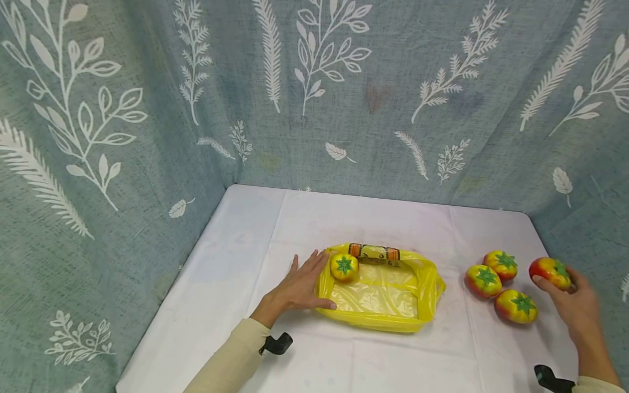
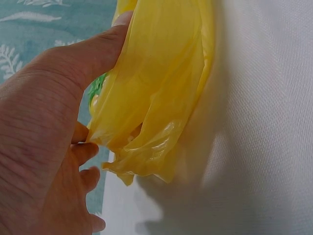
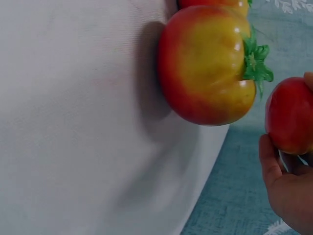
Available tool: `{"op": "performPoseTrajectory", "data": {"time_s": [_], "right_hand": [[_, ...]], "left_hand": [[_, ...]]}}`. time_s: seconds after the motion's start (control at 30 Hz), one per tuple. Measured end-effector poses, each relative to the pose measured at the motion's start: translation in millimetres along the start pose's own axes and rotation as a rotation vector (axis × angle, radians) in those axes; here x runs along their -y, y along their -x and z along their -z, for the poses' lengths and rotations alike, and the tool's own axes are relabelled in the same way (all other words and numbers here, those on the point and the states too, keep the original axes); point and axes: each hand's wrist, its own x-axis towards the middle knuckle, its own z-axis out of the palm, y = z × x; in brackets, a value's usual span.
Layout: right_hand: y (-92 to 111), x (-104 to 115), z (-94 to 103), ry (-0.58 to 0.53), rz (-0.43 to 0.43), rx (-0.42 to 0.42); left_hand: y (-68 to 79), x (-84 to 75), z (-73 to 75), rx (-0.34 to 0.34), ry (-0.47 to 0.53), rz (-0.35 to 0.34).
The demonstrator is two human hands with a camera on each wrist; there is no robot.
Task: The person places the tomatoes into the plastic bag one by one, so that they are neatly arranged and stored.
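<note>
A yellow plastic bag (image 1: 378,322) lies mouth up on the white-covered table, and one red-yellow tomato (image 1: 344,267) with a green leafy top sits inside at its left end. My left hand (image 1: 302,286) rests at the bag's left edge, fingers spread and thumb along the near rim. In the left wrist view the thumb overlaps the thin yellow plastic (image 2: 161,73). At the far right, my right hand (image 1: 575,300) grips another tomato (image 1: 547,272) between thumb and fingers. That held tomato (image 3: 291,115) shows its red side in the right wrist view.
Three more tomatoes stand grouped between bag and right hand: one at the back (image 1: 501,265), one at the left (image 1: 482,282) and one in front (image 1: 516,307). A blue-green leaf-print curtain (image 1: 344,136) hangs along the back and sides of the table (image 1: 304,360).
</note>
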Motion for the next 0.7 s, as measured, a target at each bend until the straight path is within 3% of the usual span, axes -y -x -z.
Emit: {"op": "performPoseTrajectory", "data": {"time_s": [0.7], "right_hand": [[12, 30, 3.4, 0.042, 0.153, 0.024]], "left_hand": [[-0.8, -0.9, 0.3, -0.005, 0.017, 0.004]]}}
